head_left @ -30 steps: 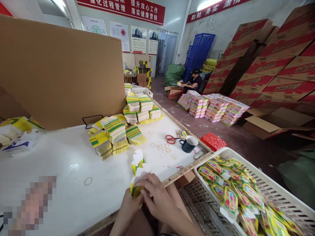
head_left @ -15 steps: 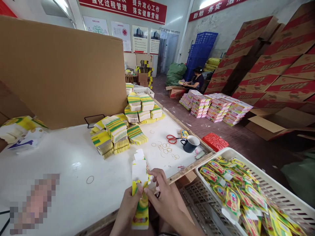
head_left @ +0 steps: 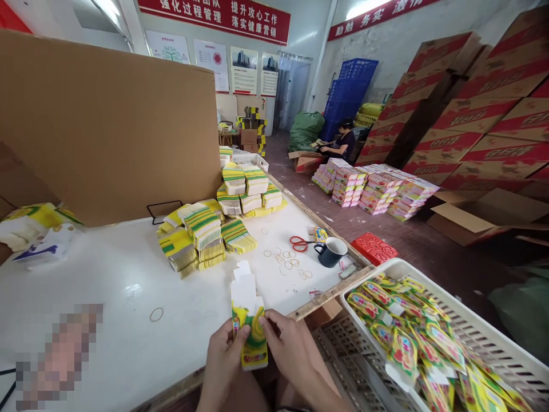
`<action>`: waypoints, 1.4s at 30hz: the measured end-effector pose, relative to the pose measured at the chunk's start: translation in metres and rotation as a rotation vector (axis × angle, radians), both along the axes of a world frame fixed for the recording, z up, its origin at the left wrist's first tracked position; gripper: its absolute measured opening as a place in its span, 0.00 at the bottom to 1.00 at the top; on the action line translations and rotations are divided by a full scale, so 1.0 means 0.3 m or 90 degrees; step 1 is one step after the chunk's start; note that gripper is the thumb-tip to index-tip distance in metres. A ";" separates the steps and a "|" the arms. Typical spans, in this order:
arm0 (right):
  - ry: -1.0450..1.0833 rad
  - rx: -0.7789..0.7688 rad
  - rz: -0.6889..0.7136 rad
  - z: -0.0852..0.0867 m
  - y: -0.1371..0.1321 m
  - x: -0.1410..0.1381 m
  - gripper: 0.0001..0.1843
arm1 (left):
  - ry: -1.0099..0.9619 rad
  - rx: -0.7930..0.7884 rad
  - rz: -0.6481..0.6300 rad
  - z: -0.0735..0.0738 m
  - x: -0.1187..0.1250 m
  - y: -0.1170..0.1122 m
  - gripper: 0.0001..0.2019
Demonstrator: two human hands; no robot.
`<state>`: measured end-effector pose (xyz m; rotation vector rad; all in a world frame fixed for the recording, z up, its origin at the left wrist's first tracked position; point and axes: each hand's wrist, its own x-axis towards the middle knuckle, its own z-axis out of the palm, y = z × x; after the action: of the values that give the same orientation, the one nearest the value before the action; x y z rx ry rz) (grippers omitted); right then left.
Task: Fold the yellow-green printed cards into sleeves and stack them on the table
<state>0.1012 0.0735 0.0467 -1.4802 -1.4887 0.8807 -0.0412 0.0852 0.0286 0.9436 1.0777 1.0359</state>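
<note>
I hold a small yellow and green carton (head_left: 250,332) upright over the near edge of the white table (head_left: 107,309), its white top flap standing open. My left hand (head_left: 223,360) pinches its left side and my right hand (head_left: 291,357) pinches its right side. Bundles of flat yellow and green cartons (head_left: 197,234) lie stacked further back on the table. A white plastic crate (head_left: 493,337) full of colourful sachets (head_left: 412,343) stands close to my right.
Loose rubber bands (head_left: 285,260), red scissors (head_left: 298,243) and a dark mug (head_left: 330,252) sit near the table's right edge. A tall cardboard sheet (head_left: 107,120) stands behind the table. A person (head_left: 341,143) sits far back among stacked boxes (head_left: 472,120).
The flat carton was pulled open into a box shape. It now sits higher between both hands, with its printed face toward me.
</note>
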 end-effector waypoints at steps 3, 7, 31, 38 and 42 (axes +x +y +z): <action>0.109 -0.015 0.013 0.016 -0.001 0.008 0.10 | 0.012 0.026 0.038 0.007 -0.009 -0.012 0.25; 0.205 -0.029 0.059 0.030 0.001 0.036 0.18 | 0.001 0.050 -0.028 0.046 -0.021 -0.028 0.32; 0.079 0.004 0.177 0.078 0.026 0.126 0.13 | 0.019 0.076 -0.150 0.043 -0.025 -0.012 0.19; -0.144 -0.086 0.119 0.062 0.029 0.091 0.19 | 0.047 0.077 -0.198 0.038 -0.006 -0.024 0.23; -0.192 -0.088 0.130 0.054 0.036 0.090 0.20 | 0.030 0.056 -0.191 0.061 -0.009 -0.023 0.26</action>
<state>0.1283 0.0844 0.0628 -1.6375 -1.8582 0.9273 -0.0439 0.0783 0.0467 1.1672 0.9010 0.8213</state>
